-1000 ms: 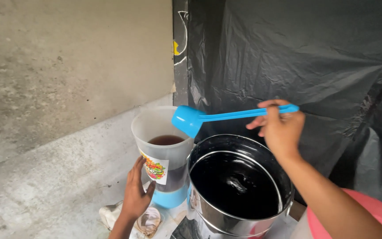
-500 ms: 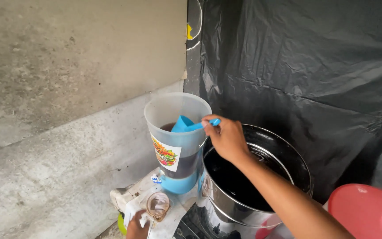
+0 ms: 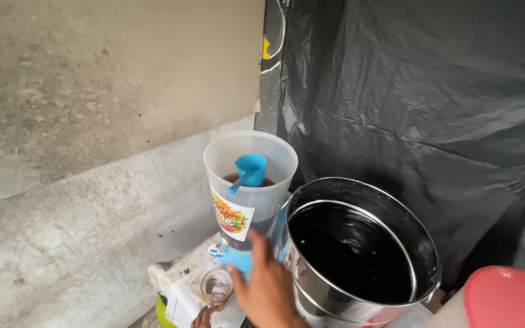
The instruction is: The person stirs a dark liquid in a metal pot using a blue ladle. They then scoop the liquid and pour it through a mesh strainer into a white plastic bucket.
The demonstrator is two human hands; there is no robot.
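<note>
A clear plastic jug (image 3: 247,182) with a colourful label and a blue base holds dark liquid. A blue ladle (image 3: 249,170) now rests inside it, bowl up against the rim. My right hand (image 3: 267,285) wraps around the jug's lower part at the blue base. Only the fingertips of my left hand (image 3: 202,317) show at the bottom edge, just below a small clear cup (image 3: 217,284). Beside the jug on the right stands a large steel pot (image 3: 311,285) of dark liquid.
A concrete wall and ledge (image 3: 80,200) fill the left. Black plastic sheeting (image 3: 432,103) hangs behind the pot. A red lid (image 3: 508,297) sits at the bottom right. White paper or cloth (image 3: 180,297) lies under the cup.
My right hand dropped the ladle into the jug, let go and moved down to the jug's base. The left hand sank to the bottom edge of the view.
</note>
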